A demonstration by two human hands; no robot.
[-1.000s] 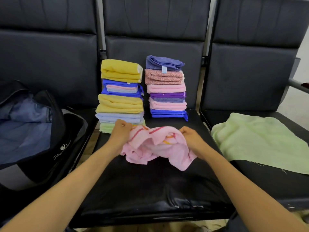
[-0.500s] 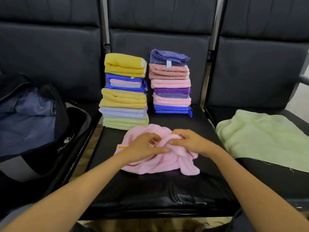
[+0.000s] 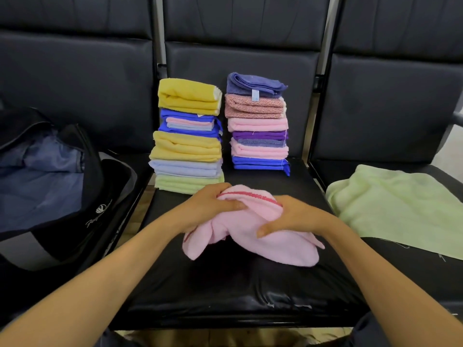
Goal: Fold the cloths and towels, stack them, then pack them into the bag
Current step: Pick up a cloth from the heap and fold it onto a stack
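Left hand (image 3: 213,205) and right hand (image 3: 295,217) have closed inward, bunching the pink towel (image 3: 275,246) into a lump. We work on a slick black surface (image 3: 225,291); the bag (image 3: 62,196) gapes left, a limp green towel (image 3: 400,209) lies right, two squared stacks (image 3: 188,136) stand behind. Each grip clutches the soft terry before the stacks; we should shake it flat, matching corners.

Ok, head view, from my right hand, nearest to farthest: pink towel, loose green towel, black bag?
1. pink towel, gripped by the right hand.
2. loose green towel, lying off to the right.
3. black bag, far left.
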